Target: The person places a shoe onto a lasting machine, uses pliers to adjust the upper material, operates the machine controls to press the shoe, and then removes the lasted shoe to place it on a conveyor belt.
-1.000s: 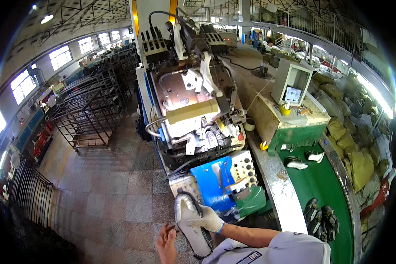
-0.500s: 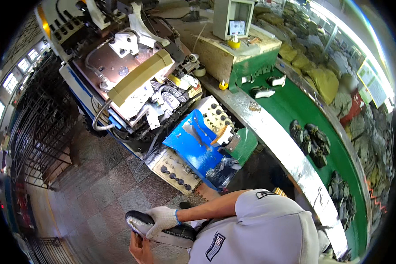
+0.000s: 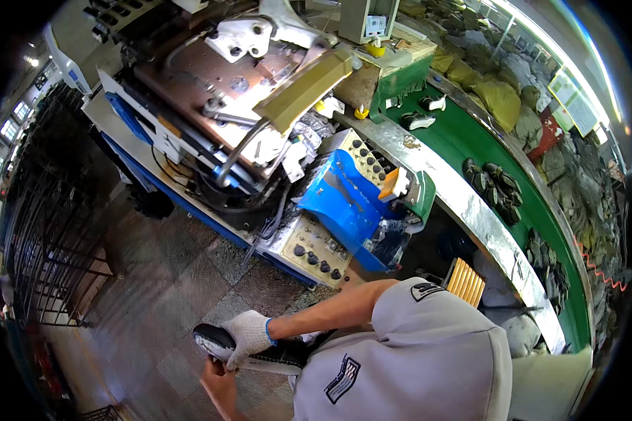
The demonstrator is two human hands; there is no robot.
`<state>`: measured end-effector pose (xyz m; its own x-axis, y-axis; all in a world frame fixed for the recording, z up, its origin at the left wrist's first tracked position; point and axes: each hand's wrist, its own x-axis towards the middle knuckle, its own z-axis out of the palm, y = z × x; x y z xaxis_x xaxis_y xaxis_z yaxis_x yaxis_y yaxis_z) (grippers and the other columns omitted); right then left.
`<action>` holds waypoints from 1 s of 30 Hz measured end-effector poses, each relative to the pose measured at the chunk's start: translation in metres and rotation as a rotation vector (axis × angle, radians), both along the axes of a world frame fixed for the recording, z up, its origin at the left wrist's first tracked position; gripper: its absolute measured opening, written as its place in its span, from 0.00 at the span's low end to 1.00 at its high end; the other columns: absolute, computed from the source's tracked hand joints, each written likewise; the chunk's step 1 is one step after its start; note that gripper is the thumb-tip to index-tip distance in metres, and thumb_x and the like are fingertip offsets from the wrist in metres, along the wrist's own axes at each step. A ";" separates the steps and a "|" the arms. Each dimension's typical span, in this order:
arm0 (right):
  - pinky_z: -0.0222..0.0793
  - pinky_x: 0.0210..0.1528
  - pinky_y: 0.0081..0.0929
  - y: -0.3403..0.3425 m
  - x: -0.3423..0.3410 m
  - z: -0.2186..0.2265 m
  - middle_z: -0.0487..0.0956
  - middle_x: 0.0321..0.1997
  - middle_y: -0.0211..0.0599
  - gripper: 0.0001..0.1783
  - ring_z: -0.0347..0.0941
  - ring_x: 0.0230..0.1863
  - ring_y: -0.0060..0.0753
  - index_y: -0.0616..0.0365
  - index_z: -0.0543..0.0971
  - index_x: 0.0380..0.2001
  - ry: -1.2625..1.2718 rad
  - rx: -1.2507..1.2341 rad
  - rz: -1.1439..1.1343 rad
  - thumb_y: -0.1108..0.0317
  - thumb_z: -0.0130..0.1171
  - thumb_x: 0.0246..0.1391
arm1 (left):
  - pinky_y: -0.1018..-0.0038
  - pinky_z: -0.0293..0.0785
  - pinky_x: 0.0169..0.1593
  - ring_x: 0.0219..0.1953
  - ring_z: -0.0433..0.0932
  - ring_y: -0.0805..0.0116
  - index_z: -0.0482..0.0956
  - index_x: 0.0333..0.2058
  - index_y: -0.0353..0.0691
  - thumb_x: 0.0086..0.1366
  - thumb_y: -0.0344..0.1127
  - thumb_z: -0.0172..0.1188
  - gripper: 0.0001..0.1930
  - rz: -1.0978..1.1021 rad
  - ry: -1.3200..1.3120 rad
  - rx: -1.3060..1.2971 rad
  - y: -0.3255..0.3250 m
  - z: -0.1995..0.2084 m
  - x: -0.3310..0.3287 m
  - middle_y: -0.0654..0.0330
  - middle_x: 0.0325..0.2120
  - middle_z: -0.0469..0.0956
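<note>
Near the lower edge, over the tiled floor: I see both hands meet on one shoe [image 3: 260, 351].
Shoe: a dark upper with a pale sole, lying roughly level, its toe to the left, low at my left side and well apart from the machine.
Gloved hand [image 3: 249, 337]: mine, in a white work glove, wrapped over the toe end and closed on the shoe; I judge it steadies the piece from above. Which of my hands it is I cannot tell.
Bare hand [image 3: 218, 375]: under the shoe from the near side, fingers curled up toward the sole; its grip is partly hidden, so I cannot tell how firmly it closes.
Machine [image 3: 246, 98]: far, with a blue chute [image 3: 340, 203] and a knobbed control panel [image 3: 309, 249] facing me.
Green conveyor [image 3: 484, 147]: right, carrying other dark shoes [image 3: 495, 186].
</note>
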<state>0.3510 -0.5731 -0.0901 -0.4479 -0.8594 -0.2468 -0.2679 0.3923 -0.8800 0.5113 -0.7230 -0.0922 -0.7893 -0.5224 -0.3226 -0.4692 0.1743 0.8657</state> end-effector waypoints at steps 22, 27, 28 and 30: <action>0.77 0.52 0.29 -0.363 0.030 -0.008 0.85 0.48 0.37 0.36 0.80 0.47 0.25 0.64 0.80 0.53 -0.375 -0.281 -0.353 0.62 0.82 0.42 | 0.68 0.82 0.44 0.40 0.89 0.56 0.80 0.49 0.33 0.64 0.27 0.68 0.16 -0.179 0.205 -0.357 -0.387 0.005 0.006 0.46 0.36 0.87; 0.76 0.53 0.30 -0.415 -0.003 -0.017 0.84 0.48 0.37 0.37 0.79 0.47 0.25 0.65 0.79 0.54 -0.419 -0.256 -0.323 0.60 0.81 0.41 | 0.69 0.82 0.48 0.44 0.87 0.65 0.80 0.51 0.31 0.64 0.29 0.70 0.18 0.061 0.294 -0.089 -0.431 0.007 -0.025 0.48 0.42 0.87; 0.76 0.53 0.30 -0.427 -0.007 -0.020 0.84 0.48 0.37 0.37 0.79 0.47 0.25 0.65 0.79 0.54 -0.458 -0.292 -0.317 0.59 0.81 0.41 | 0.69 0.81 0.49 0.45 0.87 0.66 0.80 0.51 0.31 0.64 0.30 0.71 0.18 0.106 0.324 -0.045 -0.440 0.006 -0.031 0.48 0.43 0.87; 0.76 0.53 0.30 -0.459 -0.020 -0.028 0.84 0.48 0.36 0.38 0.78 0.47 0.26 0.65 0.79 0.53 -0.461 -0.325 -0.284 0.57 0.82 0.40 | 0.69 0.81 0.51 0.46 0.86 0.65 0.80 0.53 0.30 0.64 0.30 0.71 0.20 0.085 0.292 -0.214 -0.461 0.018 -0.036 0.48 0.44 0.86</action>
